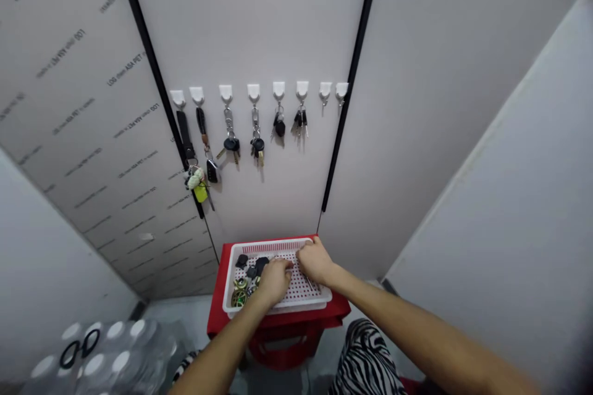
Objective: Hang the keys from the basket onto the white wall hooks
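A white plastic basket (278, 307) with a perforated floor holds black key heads (262, 263) and gold and green metal rings (239, 299) in its left half. My left hand (275, 279) reaches into the middle of the basket, beside the black key heads. Its fingers curl together and whatever lies between them is hidden. At the basket's right end, my right hand (315, 260) is closed, with its knuckles near the rim. I cannot make out what it grips. A thin metal piece (309, 284) lies on the basket floor just below it.
The basket rests on a red stool (217, 305). White wall hooks (254, 92) carry several key bunches (231, 145), a black strap (185, 136) and a yellow-green tag (200, 192). Capped plastic bottles (111, 352) stand at the lower left. Walls close in on both sides.
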{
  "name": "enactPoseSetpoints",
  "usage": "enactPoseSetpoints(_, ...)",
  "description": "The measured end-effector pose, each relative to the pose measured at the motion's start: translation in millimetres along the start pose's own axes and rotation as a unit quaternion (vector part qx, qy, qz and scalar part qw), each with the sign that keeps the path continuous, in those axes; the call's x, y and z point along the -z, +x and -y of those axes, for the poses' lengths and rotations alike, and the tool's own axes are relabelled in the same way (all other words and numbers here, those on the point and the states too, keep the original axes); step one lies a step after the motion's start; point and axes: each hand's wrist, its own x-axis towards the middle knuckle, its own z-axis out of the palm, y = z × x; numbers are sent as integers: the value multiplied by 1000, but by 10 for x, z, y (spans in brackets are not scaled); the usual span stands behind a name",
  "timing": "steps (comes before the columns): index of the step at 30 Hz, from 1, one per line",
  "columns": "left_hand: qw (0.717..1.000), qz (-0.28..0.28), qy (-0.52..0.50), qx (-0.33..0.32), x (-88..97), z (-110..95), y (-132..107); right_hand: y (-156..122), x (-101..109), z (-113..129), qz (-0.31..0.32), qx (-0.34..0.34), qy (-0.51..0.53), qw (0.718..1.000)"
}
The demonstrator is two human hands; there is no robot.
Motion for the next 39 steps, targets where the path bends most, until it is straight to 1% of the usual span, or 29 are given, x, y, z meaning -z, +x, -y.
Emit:
enactPoseSetpoints(2, 999, -19, -35, 9, -2, 16, 5, -2, 28, -42, -10, -25, 88, 996)
enactPoseSetpoints(4, 994, -36, -99, 17, 19, 13, 31, 4, 73, -103, -19, -44, 207, 977)
enactPoseSetpoints(6, 980, -43, -193, 10, 71, -15, 83, 22, 132, -170, -36, -54, 328, 943)
enactPoseSetpoints(8, 956, -52, -289, 0, 155, -68, 154, 50, 203, -229, -63, -62, 433, 897)
enactPoseSetpoints(10, 932, -65, -358, 2, 258, -139, 230, 78, 291, -276, -87, -65, 517, 849)
enactPoseSetpoints(12, 918, -78, -390, 10, 363, -215, 300, 101, 396, -315, -102, -64, 579, 807)
enactPoseSetpoints(13, 914, -86, -396, 11, 413, -252, 332, 110, 457, -335, -108, -64, 601, 790)
enactPoseSetpoints(14, 911, -95, -402, 9, 460, -289, 365, 118, 523, -357, -114, -64, 617, 776)
enactPoseSetpoints(16, 903, -113, -414, 1, 551, -365, 437, 137, 674, -412, -126, -66, 632, 762)
enactPoseSetpoints(19, 892, -130, -432, -21, 705, -515, 575, 181, 946, -530, -164, -70, 625, 760)
enactPoseSetpoints(25, 889, -186, -410, -77, 1133, -963, 881, 293, 1509, -804, -287, -66, 535, 792)
enactPoseSetpoints(29, 890, -203, -395, -103, 1397, -1219, 1046, 340, 1804, -923, -358, -82, 472, 801)
enactPoseSetpoints(32, 896, -216, -375, -97, 1531, -1341, 1144, 371, 1980, -990, -376, -86, 459, 800)
enactPoseSetpoints(34, 901, -221, -361, -95, 1589, -1385, 1190, 388, 2071, -1025, -379, -88, 452, 802)
enactPoseSetpoints(36, 905, -228, -347, -94, 1630, -1401, 1219, 399, 2134, -1048, -384, -95, 441, 806)
enactPoseSetpoints(39, 903, -254, -337, -82, 1677, -1401, 1234, 402, 2169, -1056, -375, -94, 461, 799)
